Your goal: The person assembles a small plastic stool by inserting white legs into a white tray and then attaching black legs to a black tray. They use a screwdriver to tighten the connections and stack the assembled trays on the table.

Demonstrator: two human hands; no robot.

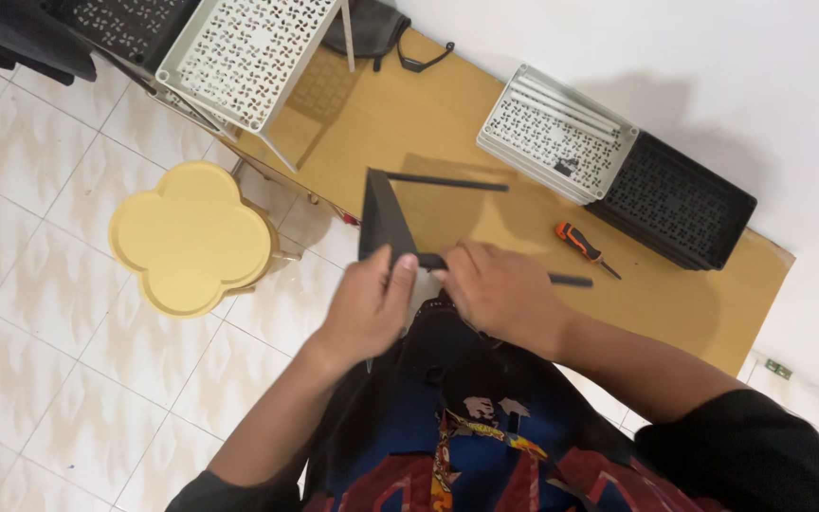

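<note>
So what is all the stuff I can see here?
table: one, brown, against the white wall
black frame: one, black bars joined at a corner, on the table, held by both hands
screwdriver: one, orange and black, on the table right of the frame
white trays: a stack, white with holes, far side of the table
black trays: a stack, black, right of the white trays
rack: one, white top tray over a black one, left end of the table
stool: one, yellow, clover shaped, on the tiled floor
bag: one, dark, by the wall
left hand: grip on the frame
right hand: grip on the frame
</note>
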